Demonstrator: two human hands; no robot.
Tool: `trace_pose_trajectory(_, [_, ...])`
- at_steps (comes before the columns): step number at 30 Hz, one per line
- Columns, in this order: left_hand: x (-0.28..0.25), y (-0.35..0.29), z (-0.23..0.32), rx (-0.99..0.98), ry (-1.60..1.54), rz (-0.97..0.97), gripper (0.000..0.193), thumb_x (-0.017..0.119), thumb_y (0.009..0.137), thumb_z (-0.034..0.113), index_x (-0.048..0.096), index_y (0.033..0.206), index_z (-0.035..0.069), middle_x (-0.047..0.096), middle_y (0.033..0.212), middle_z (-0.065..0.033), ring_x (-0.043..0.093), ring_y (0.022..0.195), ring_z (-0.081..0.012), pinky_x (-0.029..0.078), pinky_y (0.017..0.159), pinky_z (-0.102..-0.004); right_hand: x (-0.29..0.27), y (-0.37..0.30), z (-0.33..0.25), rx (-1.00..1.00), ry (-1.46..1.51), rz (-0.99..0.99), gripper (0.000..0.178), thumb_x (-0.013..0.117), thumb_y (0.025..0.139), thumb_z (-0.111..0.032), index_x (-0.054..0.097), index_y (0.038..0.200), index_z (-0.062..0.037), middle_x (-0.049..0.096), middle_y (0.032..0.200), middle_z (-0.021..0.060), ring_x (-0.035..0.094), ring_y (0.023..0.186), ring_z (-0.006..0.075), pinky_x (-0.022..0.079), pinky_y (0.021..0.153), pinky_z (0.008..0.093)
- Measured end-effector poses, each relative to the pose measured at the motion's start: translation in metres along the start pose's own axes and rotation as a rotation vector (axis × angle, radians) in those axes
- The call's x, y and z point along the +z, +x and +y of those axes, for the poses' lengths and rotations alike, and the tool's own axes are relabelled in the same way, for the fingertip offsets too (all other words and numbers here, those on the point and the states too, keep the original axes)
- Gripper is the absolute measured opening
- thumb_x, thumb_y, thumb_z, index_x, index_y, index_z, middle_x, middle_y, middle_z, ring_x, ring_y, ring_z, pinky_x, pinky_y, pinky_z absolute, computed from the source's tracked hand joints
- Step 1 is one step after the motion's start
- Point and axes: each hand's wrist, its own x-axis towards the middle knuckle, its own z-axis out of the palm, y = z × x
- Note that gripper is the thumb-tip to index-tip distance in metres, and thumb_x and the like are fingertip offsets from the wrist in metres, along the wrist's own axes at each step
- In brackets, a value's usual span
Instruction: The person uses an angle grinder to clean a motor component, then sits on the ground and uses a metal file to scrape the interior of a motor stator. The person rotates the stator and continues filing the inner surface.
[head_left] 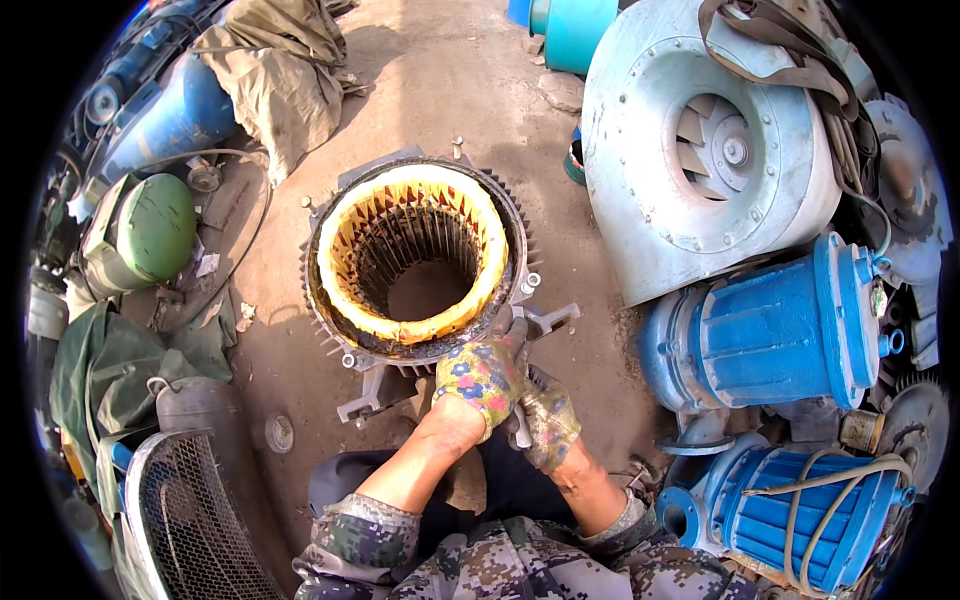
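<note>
An open motor housing (517, 240) stands upright in front of me, with fins around its outside. Inside sits a ring of yellow-wrapped windings (336, 262) above dark slots. My left hand (482, 378), in a flowered glove, is closed at the housing's near right edge, close to a metal foot (552, 319). Whatever its fingers grip is hidden. Just below and to the right, my gloved right hand (549, 422) is closed around a metal tool (522, 430). Only a bright end of that tool shows, so its kind is unclear.
On the right stand a large grey blower casing (640, 170) and two blue motors (770, 335). A green rounded machine (160, 228), a tarp (275, 90) and a mesh guard (195, 510) lie on the left. A bolt (457, 146) stands beyond the housing.
</note>
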Motion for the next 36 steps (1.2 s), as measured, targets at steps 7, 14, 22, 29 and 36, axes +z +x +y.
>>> trace_pose_trajectory(7, [0.003,0.001,-0.009,-0.005,-0.005,-0.021,0.048,0.054,0.108,0.035,0.06,0.15,0.012,0.048,0.163,-0.0169,0.054,0.142,-0.0383,0.042,0.121,-0.046,0.009,0.002,-0.009,0.032,0.071,-0.05,0.027,0.067,0.107,-0.031,0.065,0.12,-0.0084,0.064,0.072,-0.0012,0.06,0.052,0.0108,0.044,0.043,0.024])
trace_pose_trajectory(14, [0.003,0.009,-0.006,0.018,-0.048,-0.099,0.046,0.051,0.109,0.029,0.059,0.149,0.01,0.058,0.154,-0.0187,0.06,0.136,-0.0358,0.046,0.115,-0.0451,-0.002,0.006,-0.003,0.016,0.144,-0.039,0.022,0.068,0.106,-0.027,0.066,0.117,-0.0084,0.065,0.074,-0.0006,0.061,0.057,0.0095,0.045,0.046,0.0239])
trace_pose_trajectory(22, [-0.001,0.003,0.01,-0.031,-0.045,-0.155,0.045,0.055,0.106,0.031,0.063,0.145,0.01,0.057,0.152,-0.0232,0.067,0.124,-0.0411,0.051,0.109,-0.0484,-0.021,-0.004,-0.005,-0.019,-0.004,-0.08,0.032,0.069,0.106,-0.035,0.065,0.12,-0.0064,0.063,0.069,0.0008,0.061,0.055,0.0124,0.045,0.045,0.0265])
trace_pose_trajectory(29, [-0.035,-0.062,0.015,0.001,-0.021,-0.315,0.05,0.053,0.101,0.019,0.056,0.147,0.0,0.053,0.155,-0.0295,0.064,0.13,-0.0403,0.054,0.101,-0.0571,-0.054,-0.018,0.0,-0.003,-0.625,-0.226,0.022,0.065,0.107,-0.024,0.069,0.109,-0.0019,0.064,0.065,0.0026,0.058,0.051,0.0134,0.044,0.047,0.0312])
trace_pose_trajectory(36, [-0.036,-0.112,0.008,-0.163,0.233,-0.197,0.062,0.053,0.103,0.022,0.043,0.157,-0.005,0.035,0.166,-0.0318,0.07,0.11,-0.036,0.057,0.094,-0.0472,-0.009,0.001,-0.019,-0.2,-1.094,-0.3,0.046,0.066,0.104,-0.016,0.062,0.149,-0.0102,0.069,0.084,0.0076,0.063,0.066,0.0166,0.051,0.062,0.0345])
